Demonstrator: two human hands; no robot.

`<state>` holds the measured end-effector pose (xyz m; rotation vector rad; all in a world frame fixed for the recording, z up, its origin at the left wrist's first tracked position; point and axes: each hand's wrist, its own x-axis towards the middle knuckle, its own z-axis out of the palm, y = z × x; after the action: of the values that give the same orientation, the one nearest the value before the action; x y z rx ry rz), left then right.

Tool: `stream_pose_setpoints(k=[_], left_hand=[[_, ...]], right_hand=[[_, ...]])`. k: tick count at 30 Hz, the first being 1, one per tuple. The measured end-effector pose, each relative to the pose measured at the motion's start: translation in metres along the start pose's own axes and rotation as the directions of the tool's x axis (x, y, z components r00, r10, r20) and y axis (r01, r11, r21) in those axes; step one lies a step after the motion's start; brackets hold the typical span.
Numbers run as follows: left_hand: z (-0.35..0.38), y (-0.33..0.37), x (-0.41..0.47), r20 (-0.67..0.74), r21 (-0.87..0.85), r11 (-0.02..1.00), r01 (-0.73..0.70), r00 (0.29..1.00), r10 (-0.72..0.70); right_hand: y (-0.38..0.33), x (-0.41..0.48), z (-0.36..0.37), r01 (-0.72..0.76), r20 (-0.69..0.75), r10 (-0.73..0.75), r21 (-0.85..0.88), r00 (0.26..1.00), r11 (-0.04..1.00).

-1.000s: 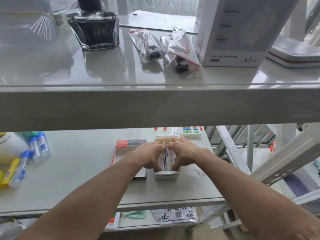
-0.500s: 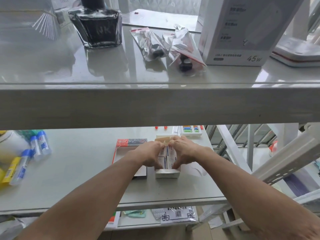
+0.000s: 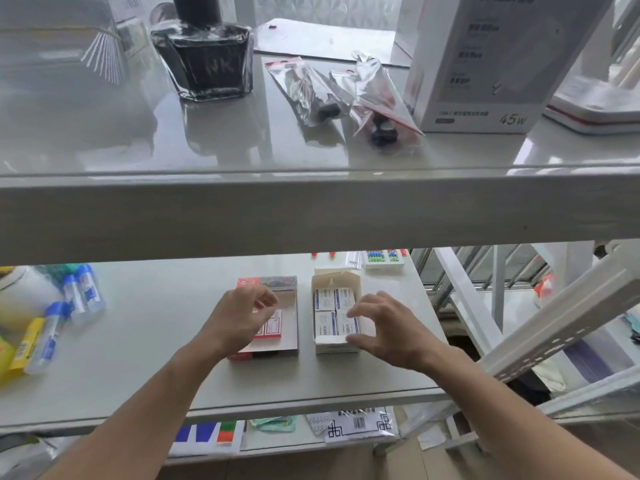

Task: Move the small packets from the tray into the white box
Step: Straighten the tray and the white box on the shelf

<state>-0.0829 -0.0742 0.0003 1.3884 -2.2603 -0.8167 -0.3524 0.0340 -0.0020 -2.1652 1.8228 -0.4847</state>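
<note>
White box [image 3: 333, 344]: four small packets [image 3: 334, 315] visible, 2x2. Tray [image 3: 286, 341]: one red packet [image 3: 271, 328], under left hand [image 3: 239, 318]. Right hand [image 3: 388, 328] just right of box. Both hands' fingers apart, holding nothing.

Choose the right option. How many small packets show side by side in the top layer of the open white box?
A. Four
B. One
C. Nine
A: the white box shows four small packets in a two-by-two grid, with the right hand beside it.
</note>
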Motion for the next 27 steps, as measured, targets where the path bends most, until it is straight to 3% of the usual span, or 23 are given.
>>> stream_pose_setpoints(k=[8, 13, 18, 22, 27], left_hand=[[0.003, -0.028, -0.021, -0.054, 0.017, 1.000, -0.021, 0.998, 0.021], [-0.007, -0.044, -0.021, -0.058, 0.140, 0.990, -0.014, 0.998, 0.022], [-0.009, -0.046, -0.010, 0.051, 0.278, 0.958, -0.064, 0.997, 0.052], [-0.010, -0.043, -0.010, -0.030, 0.152, 0.984, -0.093, 0.995, 0.098], [-0.007, -0.062, -0.067, -0.115, 0.014, 0.998, -0.068, 0.991, 0.070]], right_hand=[[-0.005, -0.003, 0.022, 0.025, 0.105, -0.008, -0.161, 0.994, 0.987], [-0.016, 0.000, 0.012, -0.037, 0.078, 0.043, -0.079, 0.996, 0.996], [-0.027, 0.009, 0.010, -0.084, -0.043, 0.082, -0.047, 0.996, 0.995], [-0.025, -0.006, 0.007, -0.188, -0.205, 0.198, 0.066, 0.959, 0.980], [-0.033, -0.089, 0.019, -0.312, -0.406, 0.391, 0.248, 0.826, 0.917]])
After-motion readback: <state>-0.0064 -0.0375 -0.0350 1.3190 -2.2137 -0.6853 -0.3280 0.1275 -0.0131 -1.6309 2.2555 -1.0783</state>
